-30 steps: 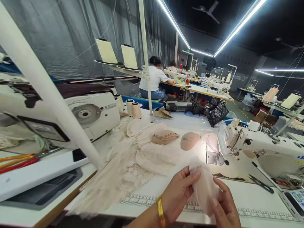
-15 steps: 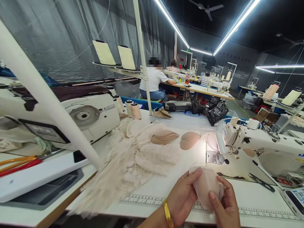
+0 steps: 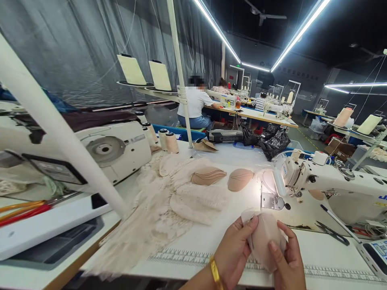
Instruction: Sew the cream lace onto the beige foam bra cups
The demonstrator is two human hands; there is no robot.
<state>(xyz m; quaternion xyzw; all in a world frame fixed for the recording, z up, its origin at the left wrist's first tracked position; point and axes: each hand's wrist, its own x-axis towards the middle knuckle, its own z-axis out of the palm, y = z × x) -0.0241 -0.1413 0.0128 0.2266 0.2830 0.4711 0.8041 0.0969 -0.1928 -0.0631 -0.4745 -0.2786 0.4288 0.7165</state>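
Between my two hands is a pale pink bra cup point(image 3: 265, 238) with a thin sheer fabric over it, held above the front edge of the table. My left hand point(image 3: 235, 250) pinches its left side, thumb on top. On the right side, my right hand point(image 3: 287, 254) grips it with the thumb pressed on the front and fingers behind. Just beyond the hands stands the lit needle area of a sewing machine point(image 3: 290, 177). More beige cups lie left of it: a stack of cups point(image 3: 208, 176) and another cup point(image 3: 241, 179).
A heap of cream lace fabric point(image 3: 157, 217) spreads over the table's left part. Scissors point(image 3: 332, 233) and a white pen-like tool point(image 3: 340, 222) lie at the right. A printed ruler point(image 3: 178, 255) runs along the front edge. A white pole point(image 3: 65, 129) rises at the left. Co-workers sit farther back.
Both hands keep their hold on the cup, which has turned slightly, and the sheer fabric sits a little differently over it. The view has shifted very slightly.
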